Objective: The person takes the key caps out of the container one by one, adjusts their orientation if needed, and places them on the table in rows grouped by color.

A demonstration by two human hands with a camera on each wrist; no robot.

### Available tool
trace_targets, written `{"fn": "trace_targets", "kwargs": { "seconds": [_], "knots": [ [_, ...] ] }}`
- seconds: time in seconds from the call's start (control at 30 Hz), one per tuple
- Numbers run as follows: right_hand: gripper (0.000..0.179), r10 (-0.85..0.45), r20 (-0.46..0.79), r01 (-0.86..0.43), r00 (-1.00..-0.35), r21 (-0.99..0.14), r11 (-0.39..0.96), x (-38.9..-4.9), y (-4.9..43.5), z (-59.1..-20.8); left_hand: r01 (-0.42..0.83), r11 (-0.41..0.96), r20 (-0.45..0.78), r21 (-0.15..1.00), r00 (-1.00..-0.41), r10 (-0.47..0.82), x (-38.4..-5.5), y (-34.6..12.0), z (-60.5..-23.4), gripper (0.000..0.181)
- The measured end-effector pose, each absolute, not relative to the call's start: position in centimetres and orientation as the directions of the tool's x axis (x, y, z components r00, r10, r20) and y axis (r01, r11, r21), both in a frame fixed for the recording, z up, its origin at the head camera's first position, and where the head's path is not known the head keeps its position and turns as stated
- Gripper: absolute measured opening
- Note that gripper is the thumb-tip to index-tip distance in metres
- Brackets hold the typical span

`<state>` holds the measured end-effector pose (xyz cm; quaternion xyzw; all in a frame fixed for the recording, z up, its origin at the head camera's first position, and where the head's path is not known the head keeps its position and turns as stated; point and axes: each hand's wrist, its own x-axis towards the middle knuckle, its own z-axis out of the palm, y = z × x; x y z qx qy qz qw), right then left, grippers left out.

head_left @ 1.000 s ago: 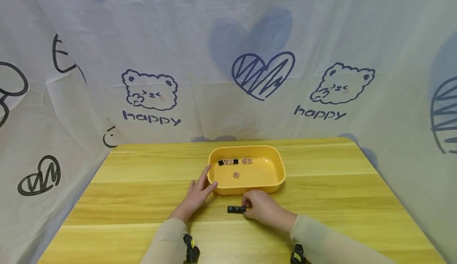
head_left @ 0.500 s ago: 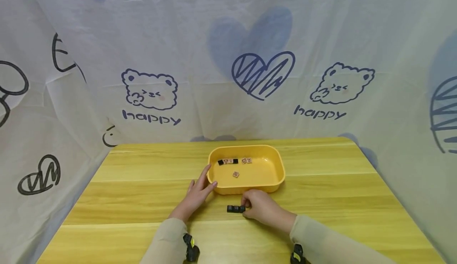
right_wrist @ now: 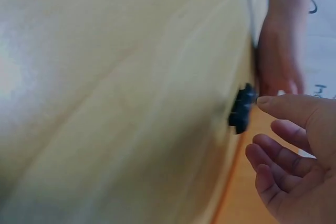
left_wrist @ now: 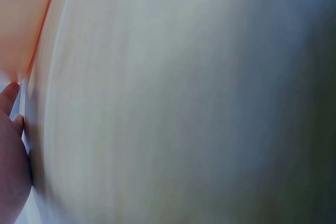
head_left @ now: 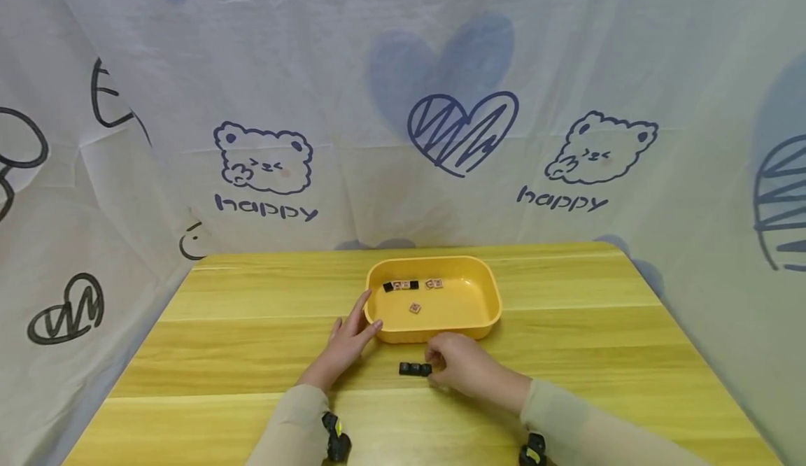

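Note:
A short row of black cubes (head_left: 415,369) lies on the table in front of the yellow tray (head_left: 434,337). My right hand (head_left: 469,366) is at the row's right end. In the right wrist view, its thumb (right_wrist: 275,104) is close to the cubes (right_wrist: 241,109), while the other fingers curl loosely apart from them; whether the thumb touches is unclear. My left hand (head_left: 345,350) rests at the tray's left front corner, fingers spread and fairly straight. One finger (left_wrist: 9,97) meets the tray wall (left_wrist: 23,19) in the left wrist view.
Inside the tray, a row of small black and pale, marked pieces (head_left: 401,285) lies near the back wall. Two pale pieces (head_left: 434,284) sit right of it, and a single one (head_left: 415,308) lies nearer the front. A printed cloth (head_left: 352,193) hangs behind the wooden table (head_left: 567,326).
My right forearm has shifted slightly to the right, and the right fingers look a little looser at the row's end. The left hand, tray and cubes stay practically where they were.

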<state>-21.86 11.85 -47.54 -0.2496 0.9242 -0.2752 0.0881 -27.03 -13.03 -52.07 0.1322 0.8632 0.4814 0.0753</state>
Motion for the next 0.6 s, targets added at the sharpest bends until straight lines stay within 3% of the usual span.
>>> {"fn": "trace_targets", "kwargs": {
  "seconds": [0.37, 0.6],
  "knots": [
    [0.02, -0.546, 0.091, -0.522, -0.833, -0.457, 0.72, -23.3, 12.1, -43.0, 0.158, 0.505, -0.001, 0.849, -0.954, 0.3, -26.9, -13.0, -51.9, 0.069],
    [0.019, -0.514, 0.05, -0.488, -0.857, -0.402, 0.775, -25.8, 11.7, -40.8, 0.146, 0.496, -0.012, 0.856, -0.954, 0.3, -26.9, -13.0, -51.8, 0.069]
  ]
}}
